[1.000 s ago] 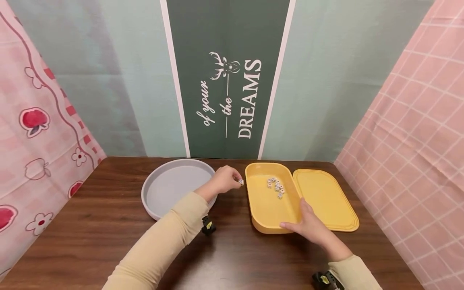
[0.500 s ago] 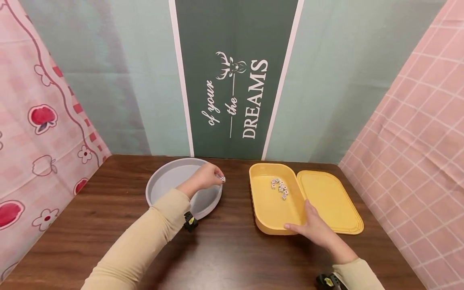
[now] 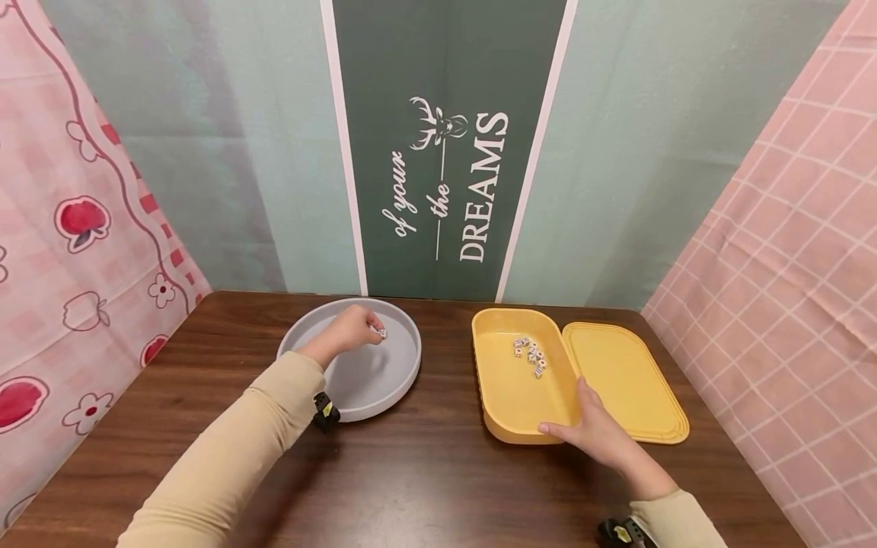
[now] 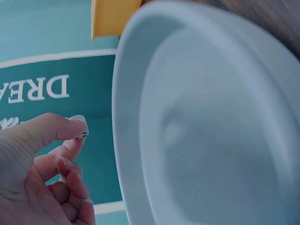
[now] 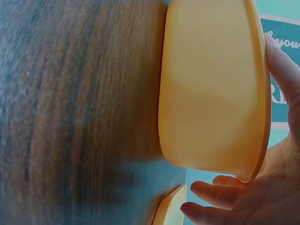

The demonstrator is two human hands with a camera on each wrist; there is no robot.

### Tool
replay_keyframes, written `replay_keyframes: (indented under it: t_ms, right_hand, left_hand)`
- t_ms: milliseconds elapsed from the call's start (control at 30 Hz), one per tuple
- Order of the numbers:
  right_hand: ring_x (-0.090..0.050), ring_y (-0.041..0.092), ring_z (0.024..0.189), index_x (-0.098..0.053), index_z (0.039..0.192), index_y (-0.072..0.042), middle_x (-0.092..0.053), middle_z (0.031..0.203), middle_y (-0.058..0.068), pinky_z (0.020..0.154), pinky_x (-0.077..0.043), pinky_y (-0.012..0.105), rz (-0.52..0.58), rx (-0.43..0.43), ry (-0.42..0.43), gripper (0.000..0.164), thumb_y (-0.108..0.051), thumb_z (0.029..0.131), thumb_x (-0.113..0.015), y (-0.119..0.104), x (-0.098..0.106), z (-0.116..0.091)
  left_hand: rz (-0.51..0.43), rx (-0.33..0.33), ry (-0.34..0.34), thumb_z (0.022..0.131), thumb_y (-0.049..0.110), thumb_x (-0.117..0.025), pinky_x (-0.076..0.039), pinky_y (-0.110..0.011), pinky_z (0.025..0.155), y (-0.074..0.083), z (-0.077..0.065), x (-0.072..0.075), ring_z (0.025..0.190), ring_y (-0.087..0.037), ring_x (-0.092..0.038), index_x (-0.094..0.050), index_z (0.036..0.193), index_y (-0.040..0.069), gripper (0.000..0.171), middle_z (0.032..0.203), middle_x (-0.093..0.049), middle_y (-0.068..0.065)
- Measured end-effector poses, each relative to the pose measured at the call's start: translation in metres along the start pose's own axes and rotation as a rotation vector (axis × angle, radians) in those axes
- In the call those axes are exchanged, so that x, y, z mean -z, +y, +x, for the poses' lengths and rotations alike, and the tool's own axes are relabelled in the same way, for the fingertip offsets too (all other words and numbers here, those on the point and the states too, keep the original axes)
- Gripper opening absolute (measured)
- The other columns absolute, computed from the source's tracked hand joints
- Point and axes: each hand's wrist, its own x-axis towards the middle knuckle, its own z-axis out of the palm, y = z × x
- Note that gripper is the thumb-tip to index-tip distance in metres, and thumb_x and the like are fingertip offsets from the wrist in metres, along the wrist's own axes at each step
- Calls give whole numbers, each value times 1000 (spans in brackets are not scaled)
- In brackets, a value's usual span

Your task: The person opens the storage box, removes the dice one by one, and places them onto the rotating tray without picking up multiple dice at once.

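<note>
Head view: illumination is bright, diffuse and even. Soft glare marks the near centre of the bench (image 3: 425, 479); a faint shadow falls inside the grey tray (image 3: 359, 388). Left wrist view: dimmer, blue-green cast, tray soft. Right wrist view: bench grain smeared; yellow box (image 5: 213, 84) shaded below.

a staged tabletop booth, probably for recording; the wider room cannot be told. a wood-grain table (image 3: 438, 487) is bounded on three sides by printed cloths: behind, a teal backdrop (image 3: 205, 152) with a dark green band (image 3: 452, 46) bearing a deer's head (image 3: 454, 126) and sideways lettering (image 3: 484, 186); at left, a pink fruit-and-flower cloth (image 3: 41, 160); at right, a pink gridded cloth (image 3: 788, 304). black devices (image 3: 326, 413) sit at both sleeve cuffs.
</note>
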Motion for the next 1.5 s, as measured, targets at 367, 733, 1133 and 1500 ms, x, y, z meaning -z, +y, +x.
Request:
replay_keyframes:
  t_ms: [367, 733, 1133, 1500]
  right_hand:
    - [-6, 52, 132, 5, 137, 22, 0, 142, 43, 103, -14, 60, -2, -13, -8, 118, -41, 76, -75, 0, -1, 0]
    - [-7, 52, 131, 5, 137, 22, -2, 141, 44, 103, -14, 61, 1, -5, 7, 119, -41, 76, -75, 2, 0, -1]
    - [-7, 53, 131, 5, 137, 21, -2, 141, 44, 102, -14, 61, -3, -12, 14, 119, -41, 75, -76, 4, -2, -1]
    - [-7, 52, 131, 5, 137, 20, -1, 142, 43, 102, -14, 61, 1, -5, 13, 119, -41, 75, -76, 1, -1, 2]
  left_hand:
    - [-16, 64, 3, 75, 2, -63, -43, -27, 65, -29, -4, 9, 73, -17, -52, -68, 86, -5, 14, 78, -63, -7]
    - [39, 89, 15, 78, 5, -66, -43, -29, 63, -54, -6, 11, 70, -18, -53, -67, 84, -6, 13, 76, -63, -8]
    - [77, 138, 31, 77, 8, -68, -40, -25, 56, -70, -5, 9, 60, -13, -49, -68, 80, -2, 11, 66, -59, -2]
    - [130, 228, 62, 79, 14, -67, -41, -27, 56, -80, -3, 13, 62, -14, -52, -69, 82, 2, 13, 70, -60, -2]
